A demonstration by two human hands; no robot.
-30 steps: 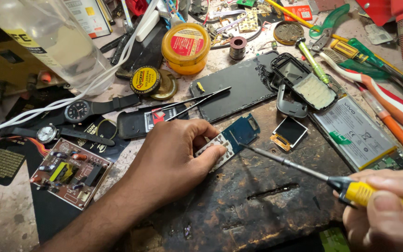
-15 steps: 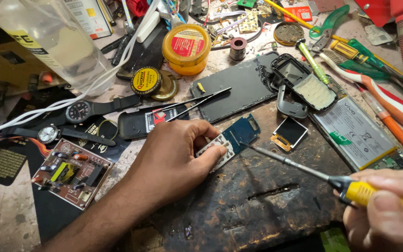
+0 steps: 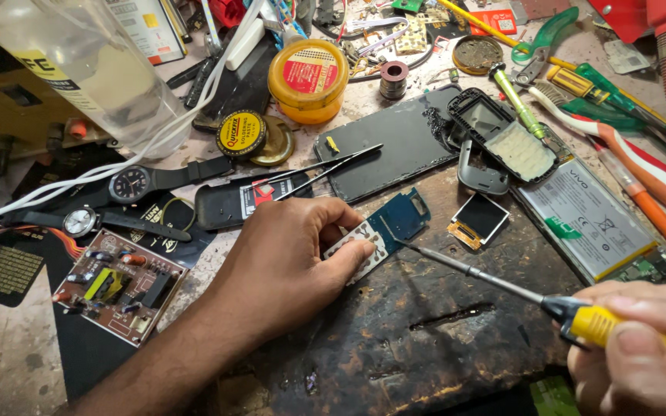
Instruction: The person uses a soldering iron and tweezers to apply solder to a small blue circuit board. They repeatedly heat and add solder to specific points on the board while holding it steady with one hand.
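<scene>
Almost nothing has been moved since a second ago: the board (image 3: 383, 231) is pinned as before on the dark mat (image 3: 425, 339) by the closed fingers of the left hand (image 3: 287, 262), so the work is judged to be steady probing. The yellow-handled screwdriver (image 3: 502, 285), gripped by the right hand (image 3: 641, 347), is kept with its tip on the board's edge. The board is small and blue, with a pale keypad face toward the thumb.

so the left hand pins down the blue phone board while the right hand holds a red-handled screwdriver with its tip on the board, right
Not quite: the screwdriver handle is yellow, not red, as the head view shows. The rest holds: the left hand pins the blue phone board, and the right hand holds the screwdriver with its tip on the board.
</scene>
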